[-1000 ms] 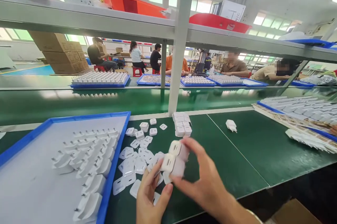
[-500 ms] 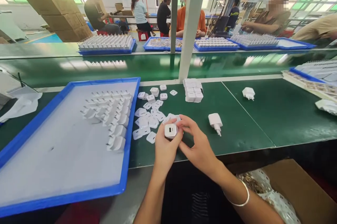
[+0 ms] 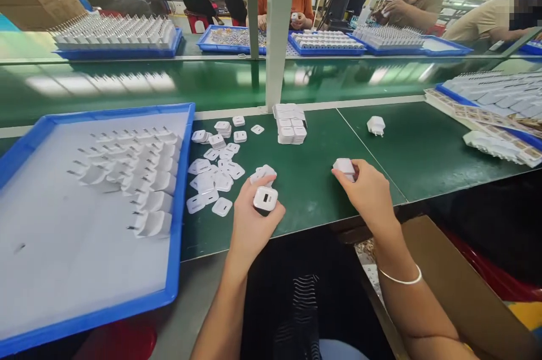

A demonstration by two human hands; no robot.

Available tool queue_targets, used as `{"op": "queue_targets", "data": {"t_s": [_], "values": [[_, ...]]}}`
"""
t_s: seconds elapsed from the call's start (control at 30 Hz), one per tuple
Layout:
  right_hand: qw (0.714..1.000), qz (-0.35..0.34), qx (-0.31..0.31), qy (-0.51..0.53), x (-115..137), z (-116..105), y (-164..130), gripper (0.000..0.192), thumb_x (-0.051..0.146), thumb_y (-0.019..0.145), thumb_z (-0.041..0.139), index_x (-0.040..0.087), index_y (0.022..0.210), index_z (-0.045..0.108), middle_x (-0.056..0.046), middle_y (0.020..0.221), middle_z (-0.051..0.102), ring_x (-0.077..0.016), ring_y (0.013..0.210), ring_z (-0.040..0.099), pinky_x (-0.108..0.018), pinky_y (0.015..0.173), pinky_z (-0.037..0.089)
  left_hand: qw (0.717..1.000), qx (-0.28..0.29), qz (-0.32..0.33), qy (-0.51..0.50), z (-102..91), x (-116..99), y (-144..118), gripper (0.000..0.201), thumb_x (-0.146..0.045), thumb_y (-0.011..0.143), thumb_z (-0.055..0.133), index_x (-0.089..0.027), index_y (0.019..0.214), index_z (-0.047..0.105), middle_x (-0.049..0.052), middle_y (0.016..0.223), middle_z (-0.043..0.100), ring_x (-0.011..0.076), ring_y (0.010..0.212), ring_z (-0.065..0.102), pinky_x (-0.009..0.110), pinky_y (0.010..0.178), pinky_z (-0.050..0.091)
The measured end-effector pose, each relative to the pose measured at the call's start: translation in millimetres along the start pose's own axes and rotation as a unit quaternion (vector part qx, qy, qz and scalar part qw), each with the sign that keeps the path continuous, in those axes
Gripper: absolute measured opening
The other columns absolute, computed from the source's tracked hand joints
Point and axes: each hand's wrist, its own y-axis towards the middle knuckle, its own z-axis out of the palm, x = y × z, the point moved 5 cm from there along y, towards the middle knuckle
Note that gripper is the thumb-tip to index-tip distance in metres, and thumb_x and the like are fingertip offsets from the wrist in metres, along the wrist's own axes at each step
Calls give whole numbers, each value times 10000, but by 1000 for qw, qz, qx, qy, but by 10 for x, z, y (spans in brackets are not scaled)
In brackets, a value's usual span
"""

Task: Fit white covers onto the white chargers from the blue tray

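The green desk (image 3: 322,191) has bare room between the two hands, out to its near edge; the blue tray (image 3: 180,179) stands just left of the left hand (image 3: 254,224), its rim close to a scatter of white cover plates (image 3: 215,176). The left hand's fingers are curled round a white charger (image 3: 265,198), port face up, held just above the desk near the front edge. Well apart to the right, the right hand (image 3: 368,196) rests on the desk, its fingers pinching a second charger (image 3: 344,167) at their tips. Farther back lie a stack of chargers (image 3: 290,123) and a lone charger (image 3: 376,124)
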Motion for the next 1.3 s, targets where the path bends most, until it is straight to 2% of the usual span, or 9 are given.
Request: {"op": "queue_targets", "data": {"t_s": [0.1, 0.2, 0.37, 0.63, 0.77, 1.0, 1.1, 1.2, 1.3], "values": [[964, -89, 40, 248, 136, 152, -110, 343, 360, 844, 705, 192, 1142, 677, -110, 1177, 736, -279, 1049, 693, -437, 971, 537, 1000, 6, 6, -9, -8, -37, -8, 462, -69, 700, 638, -228, 1119, 747, 51, 1101, 671, 152, 835, 644, 266, 724, 511], [859, -131, 134, 476, 306, 278, -292, 428, 324, 761, 829, 224, 1149, 677, -64, 1209, 747, -232, 1115, 708, -407, 1032, 559, 999, 15, 31, -23, -18, -80, -16, 456, -75, 720, 641, -232, 1134, 750, 45, 1071, 674, 153, 858, 641, 272, 774, 514], [802, -134, 207, 543, 539, 413, -524, 399, 276, 731, 874, 238, 1092, 707, -54, 1173, 763, -221, 1105, 722, -408, 1045, 575, 996, 48, 38, -68, -4, -69, -39, 452, -156, 775, 707, -241, 1219, 724, 88, 1291, 651, 234, 1107, 653, 338, 947, 530], [825, -165, 126, 526, 675, 392, -617, 269, 254, 788, 833, 252, 1024, 705, -37, 1143, 735, -201, 1139, 686, -364, 991, 613, 991, 69, 14, -118, 18, -64, -48, 445, -310, 786, 810, -232, 1216, 723, 98, 1290, 662, 265, 1204, 633, 379, 1068, 488], [826, -219, 174, 489, 743, 402, -665, 342, 263, 872, 752, 272, 1211, 708, -52, 1318, 693, -238, 1254, 645, -420, 1051, 592, 987, 58, 6, -151, -5, -74, -48, 376, -314, 804, 793, -211, 1161, 734, 89, 1239, 702, 255, 1204, 639, 375, 1059, 500], [832, -273, 218, 430, 810, 294, -581, 289, 215, 910, 693, 293, 1182, 755, -35, 1248, 734, -226, 1161, 693, -377, 960, 629, 993, 11, 27, -111, -86, -75, -89, 435, -252, 741, 841, -217, 1164, 748, 83, 1171, 725, 238, 1089, 686, 341, 955, 550], [828, -287, 236, 420, 915, 156, -374, 154, 240, 911, 694, 262, 1025, 795, -37, 1093, 767, -197, 996, 720, -299, 764, 626, 992, 39, 58, -101, -64, -116, -101, 388, -213, 765, 808, -217, 1149, 754, 79, 1171, 735, 243, 1096, 686, 349, 968, 534], [857, -272, 226, 375, 1060, 61, -97, 117, 301, 843, 768, 217, 924, 768, -24, 895, 730, -152, 804, 667, -230, 577, 524, 991, 77, 89, -68, -23, -164, -113, 390, -183, 742, 806, -218, 1127, 755, 72, 1118, 739, 243, 1039, 696, 357, 933, 533], [846, -295, 334, 293, 1261, 141, 52, 149, 292, 775, 813, 196, 856, 732, 2, 791, 694, -128, 724, 628, -222, 576, 501, 991, 87, 89, -47, -19, -176, -116, 342, -178, 730, 797, -218, 1068, 765, 65, 1047, 725, 233, 959, 701, 355, 876, 536]]}}
